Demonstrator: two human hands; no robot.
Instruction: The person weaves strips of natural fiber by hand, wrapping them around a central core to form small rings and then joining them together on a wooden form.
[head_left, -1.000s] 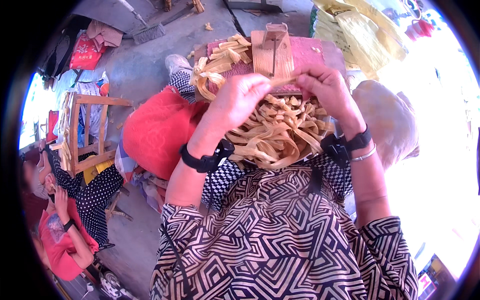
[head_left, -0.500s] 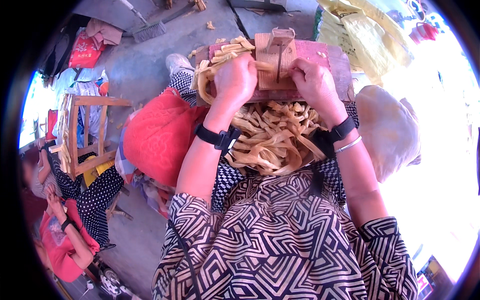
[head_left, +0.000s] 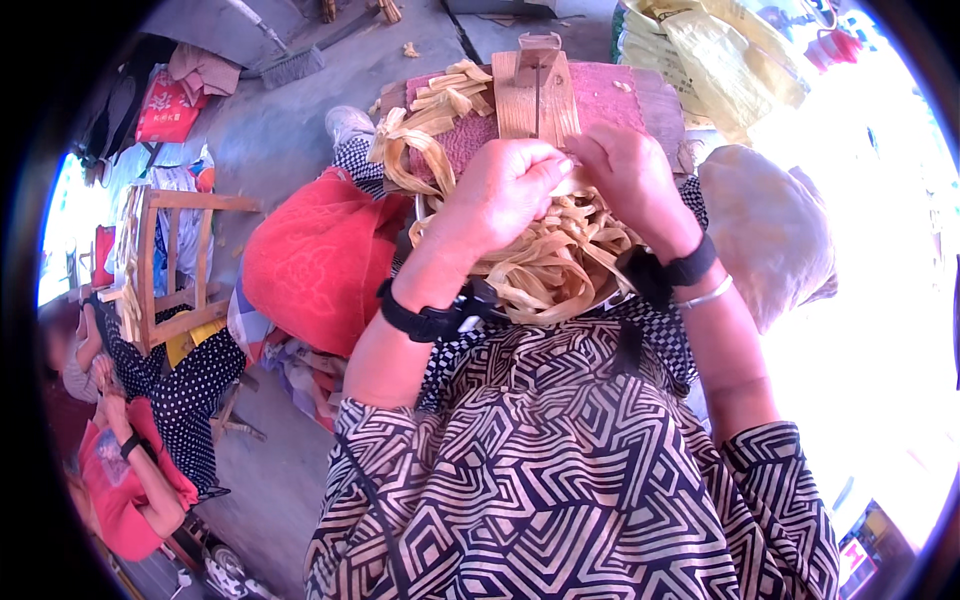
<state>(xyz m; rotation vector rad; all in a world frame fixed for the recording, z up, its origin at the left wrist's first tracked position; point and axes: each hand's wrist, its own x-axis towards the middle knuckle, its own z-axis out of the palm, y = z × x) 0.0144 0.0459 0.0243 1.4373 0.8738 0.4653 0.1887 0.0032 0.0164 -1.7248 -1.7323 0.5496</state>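
My left hand (head_left: 508,190) is closed in a pinch, thumb and forefinger pressed together. Close on its right, my right hand (head_left: 632,180) is curled shut with the fingertips turned inward. What either holds, if anything, is hidden by the fingers. Both hang over a heap of tan, ribbon-like strips (head_left: 550,265) in a metal basin on my lap. Just beyond them a wooden block (head_left: 515,105) lies on the board, with a thin dark upright rod and a small wooden crosspiece at its top. More tan strips (head_left: 425,135) lie left of the block, some drooping over the board's near edge.
A pink cloth-like mat (head_left: 610,100) covers the wooden board. Red fabric (head_left: 315,265) covers my left knee, pale fabric (head_left: 765,230) my right. Yellowish sacks (head_left: 720,65) stand at the far right. A wooden chair frame (head_left: 180,260), a broom (head_left: 290,68) and a seated person (head_left: 140,460) are leftward.
Both hands have come back from the wooden block toward me, over the basin. The strip that ran across the block beside the rod is gone from there. The board appears slightly farther up and left.
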